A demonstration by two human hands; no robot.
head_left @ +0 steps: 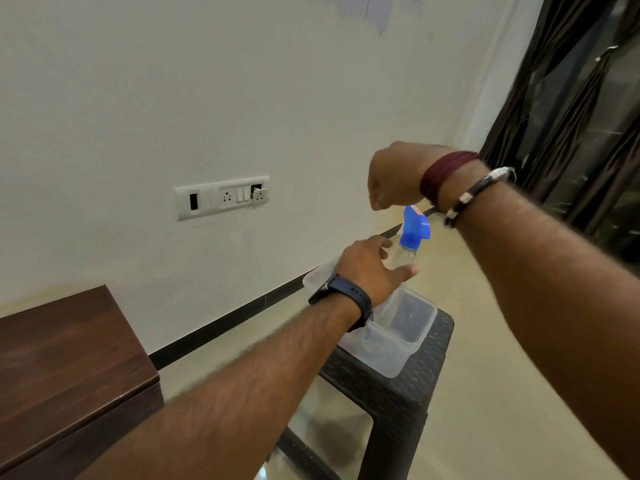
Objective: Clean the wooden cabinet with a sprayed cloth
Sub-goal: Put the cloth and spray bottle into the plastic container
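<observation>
A spray bottle point(412, 233) with a blue sprayer head and a clear body hangs above a clear plastic container point(401, 337). My right hand point(394, 176) is over the bottle's head, fingers curled down, and the top of the head disappears under it. My left hand point(372, 268) reaches in from below with fingers and thumb spread on either side of the clear body; whether they touch it is unclear. The dark wooden cabinet point(65, 358) stands at lower left against the wall. No cloth is in view.
The container sits on a dark woven-pattern plastic stool point(408, 393) to the right of the cabinet. A switch and socket panel point(221, 197) is on the white wall. Dark curtains point(571, 116) hang at the right. The floor is pale tile.
</observation>
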